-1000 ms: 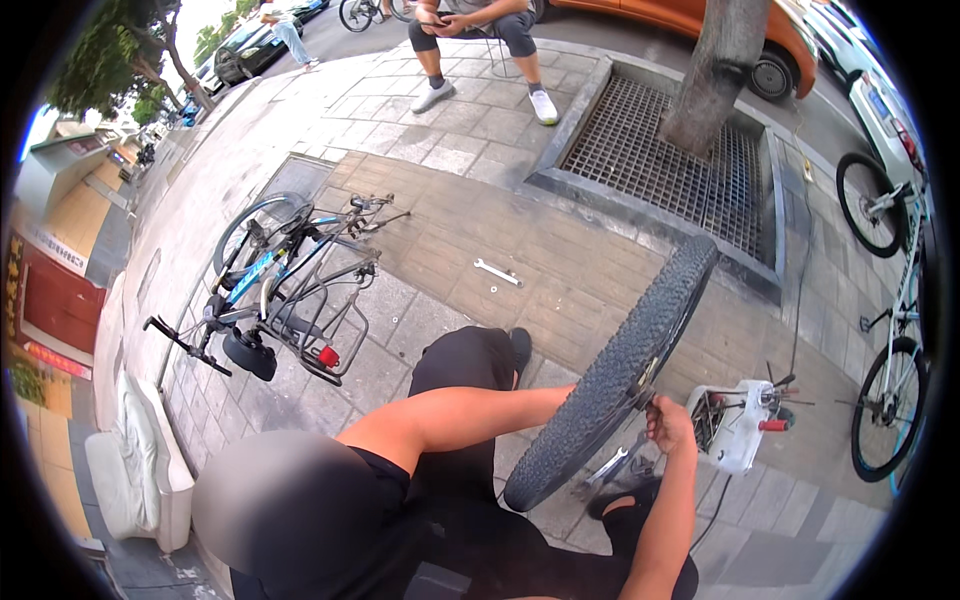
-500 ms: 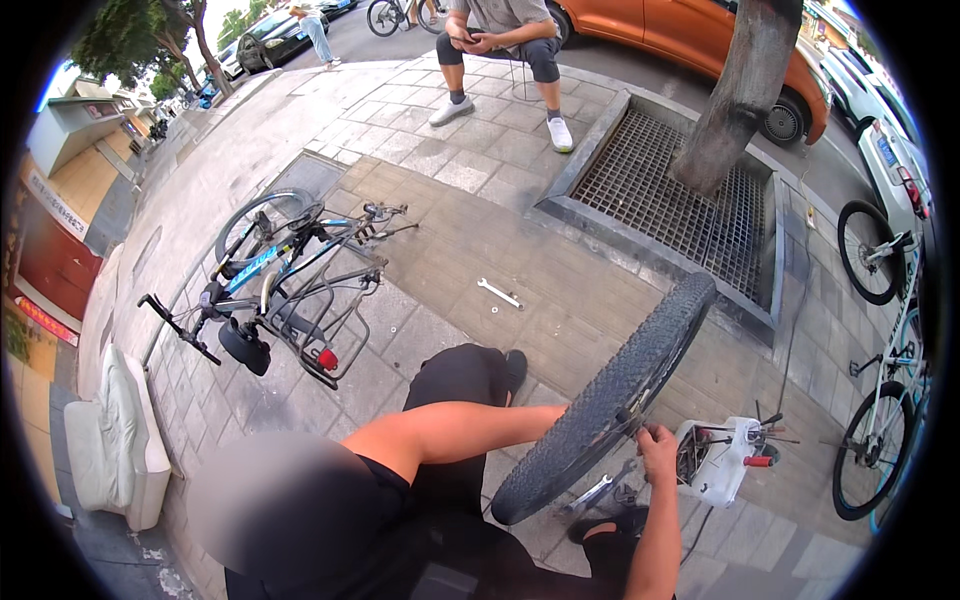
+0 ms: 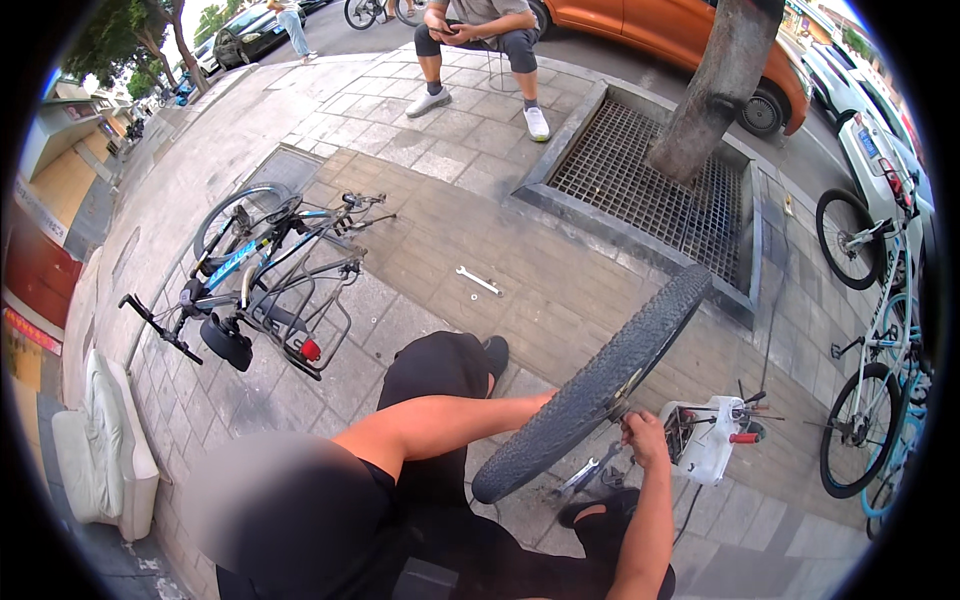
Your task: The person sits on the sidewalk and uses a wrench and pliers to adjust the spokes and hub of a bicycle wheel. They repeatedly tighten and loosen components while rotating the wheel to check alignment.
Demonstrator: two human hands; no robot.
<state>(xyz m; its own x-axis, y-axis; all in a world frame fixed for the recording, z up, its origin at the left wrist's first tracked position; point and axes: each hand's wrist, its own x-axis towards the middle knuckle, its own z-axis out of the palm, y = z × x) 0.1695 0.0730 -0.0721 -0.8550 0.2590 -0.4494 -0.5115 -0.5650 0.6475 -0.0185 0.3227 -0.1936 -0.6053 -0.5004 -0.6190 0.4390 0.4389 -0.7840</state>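
Tipped lower than it was a second ago, the wheel point(image 3: 588, 388) now leans further over in front of me, though my right hand point(image 3: 646, 438) has stayed at the middle of it. Its thick, knobbly tread slants from beside my legs up toward the tree grate point(image 3: 640, 170). My right thumb and fingers are drawn together, pinching the axle end point(image 3: 622, 413) so far as I can make out, since that spot is small and dark from up here. My left forearm point(image 3: 465, 424) reaches behind the wheel, which hides my left hand, so I cannot tell whether that one is closed.

Just to the right of my right hand is a white container point(image 3: 708, 456) of tools and thin rods, with a red handle point(image 3: 746, 438) at its side. One wrench point(image 3: 577, 475) lies near my shoe point(image 3: 592, 508). Further ahead, a second wrench point(image 3: 478, 280) lies on the paving with a small pale ring point(image 3: 474, 297) just beside it. Off to my left, a blue and black bicycle point(image 3: 236, 265) lies on its side, a red reflector point(image 3: 310, 349) on its rack.
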